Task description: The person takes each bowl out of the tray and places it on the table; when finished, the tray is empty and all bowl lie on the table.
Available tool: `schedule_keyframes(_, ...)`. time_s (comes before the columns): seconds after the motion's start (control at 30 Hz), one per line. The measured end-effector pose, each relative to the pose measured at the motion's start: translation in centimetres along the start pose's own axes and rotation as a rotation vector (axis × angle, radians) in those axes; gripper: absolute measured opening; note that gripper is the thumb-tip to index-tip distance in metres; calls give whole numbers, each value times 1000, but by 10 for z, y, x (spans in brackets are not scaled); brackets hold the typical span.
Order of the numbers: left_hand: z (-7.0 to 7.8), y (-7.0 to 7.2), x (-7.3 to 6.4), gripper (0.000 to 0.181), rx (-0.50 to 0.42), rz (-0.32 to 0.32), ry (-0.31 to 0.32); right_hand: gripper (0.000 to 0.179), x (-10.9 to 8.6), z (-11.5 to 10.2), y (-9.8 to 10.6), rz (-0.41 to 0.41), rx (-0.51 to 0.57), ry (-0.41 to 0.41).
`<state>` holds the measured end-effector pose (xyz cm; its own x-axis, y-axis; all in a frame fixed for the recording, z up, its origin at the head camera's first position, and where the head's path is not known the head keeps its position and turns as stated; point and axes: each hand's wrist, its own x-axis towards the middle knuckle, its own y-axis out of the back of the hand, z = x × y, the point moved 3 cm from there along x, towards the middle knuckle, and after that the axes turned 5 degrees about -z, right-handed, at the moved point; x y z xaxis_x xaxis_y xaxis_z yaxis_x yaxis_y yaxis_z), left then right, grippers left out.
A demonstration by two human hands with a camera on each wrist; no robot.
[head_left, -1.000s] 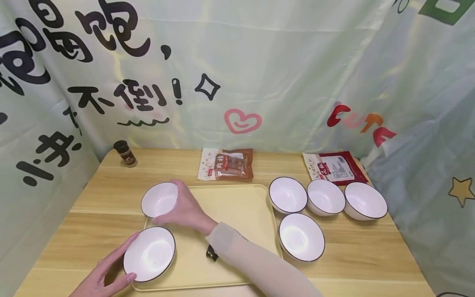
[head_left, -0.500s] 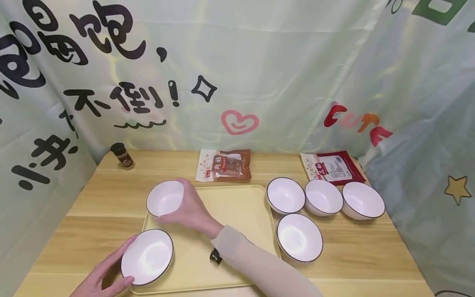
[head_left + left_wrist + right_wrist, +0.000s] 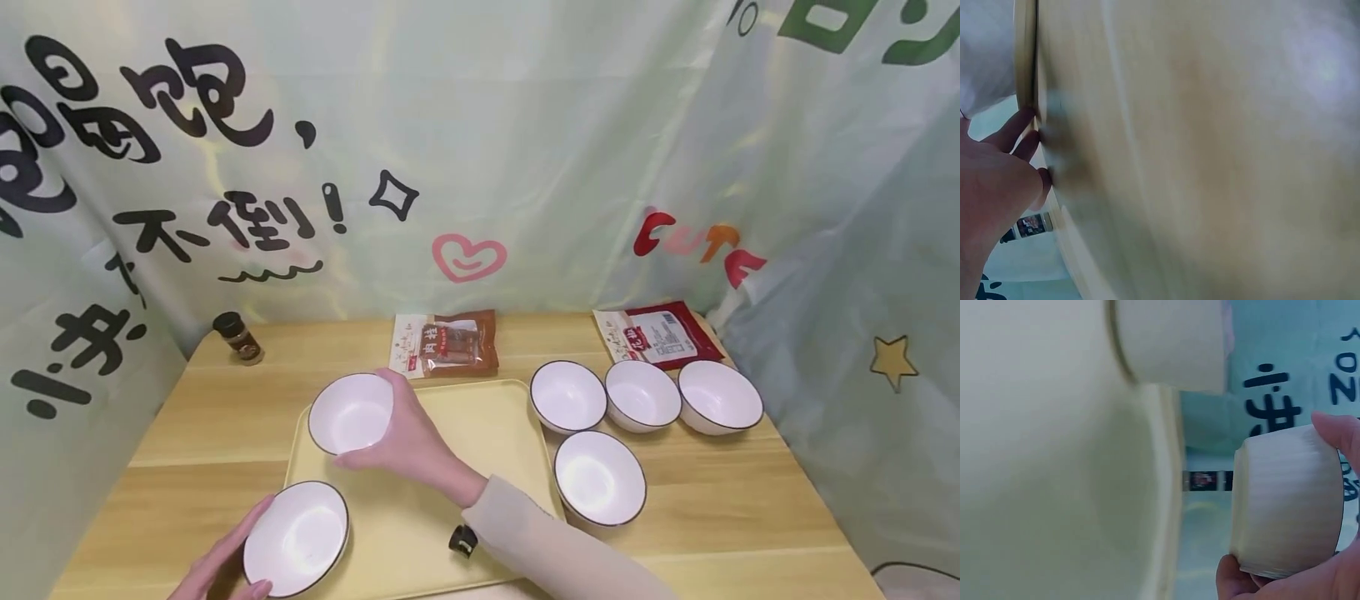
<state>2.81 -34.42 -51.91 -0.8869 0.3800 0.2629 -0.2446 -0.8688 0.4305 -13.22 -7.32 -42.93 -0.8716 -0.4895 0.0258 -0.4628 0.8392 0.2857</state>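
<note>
My right hand [image 3: 416,433] grips a white bowl [image 3: 349,412] with a dark rim by its side, thumb at the near edge. In the right wrist view this ribbed bowl [image 3: 1291,500] stands apart from the yellow tray [image 3: 1169,487], with open space between. Over the left part of the tray [image 3: 480,400] in the head view, it sits just beyond a second white bowl [image 3: 296,537]. My left hand [image 3: 217,567] holds that second bowl at its left side, fingers and thumb spread along the rim. The left wrist view shows the left hand's fingers [image 3: 1019,134] from behind.
Several white bowls stand right of the tray: three in a row [image 3: 567,396] and one nearer [image 3: 600,477]. Behind lie a brown packet [image 3: 444,344] and a red packet [image 3: 658,335]. A small dark-capped jar [image 3: 238,337] stands back left. A printed curtain [image 3: 562,167] encloses the table.
My right hand has moved its bowl rightward, from the tray's left edge to over the tray. The left hand stays on its bowl. The head view has shifted slightly.
</note>
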Motion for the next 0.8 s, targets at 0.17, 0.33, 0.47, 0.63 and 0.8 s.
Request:
schedule_keyframes(0.17,-2,-3,-5,98,-44,14,7,124,-20,-7,13,-5,27,1)
schedule_keyframes(0.33,-1,-3,-4,96,-83,-3,5,125,-36,-11,28,16,30,-7)
schedule_keyframes(0.47,2,-1,-5,94,-67,-8,55,126,-50,-12,39,21,35,-12)
schedule_keyframes(0.63,6,1,-4,94,46,-14,157,124,-68,-14,59,24,21,-9)
schedule_keyframes(0.8,10,1,-1,94,23,-30,123,122,-86,-13,76,49,19,-23)
